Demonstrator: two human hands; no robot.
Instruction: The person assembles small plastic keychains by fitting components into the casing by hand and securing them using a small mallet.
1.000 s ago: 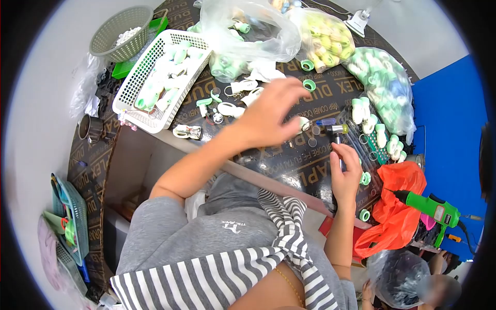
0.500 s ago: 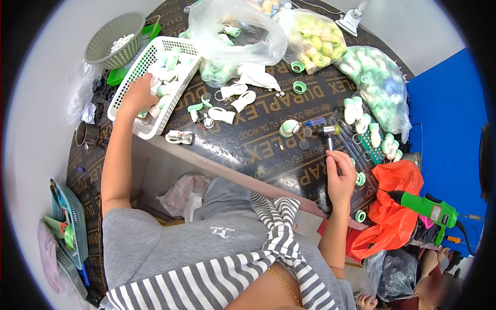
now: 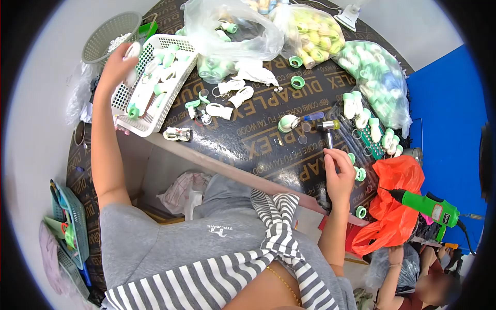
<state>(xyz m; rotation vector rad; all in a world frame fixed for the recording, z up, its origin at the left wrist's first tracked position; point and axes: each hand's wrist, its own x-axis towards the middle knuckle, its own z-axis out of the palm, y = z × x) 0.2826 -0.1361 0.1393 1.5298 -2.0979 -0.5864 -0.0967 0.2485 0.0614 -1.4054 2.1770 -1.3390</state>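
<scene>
My left hand is raised over the left rim of the white basket, its fingers closed round a white plastic casing. White and mint-green parts fill much of that basket. My right hand is at the table's front edge, with fingers curled at the metal shaft of a small hammer. The hammer head has a yellow end and points away from me. Left of the head lies a green-and-white piece beside a blue-handled tool.
Bags of yellow parts and green parts stand at the back. A green electric screwdriver hangs at right near a red plastic bag. A grey-green basket sits back left. Another person's arm shows lower right.
My left hand has come up out of the white basket and moved left and back, now with a white casing. My right hand stays in place. The other person's arm has reached up.
</scene>
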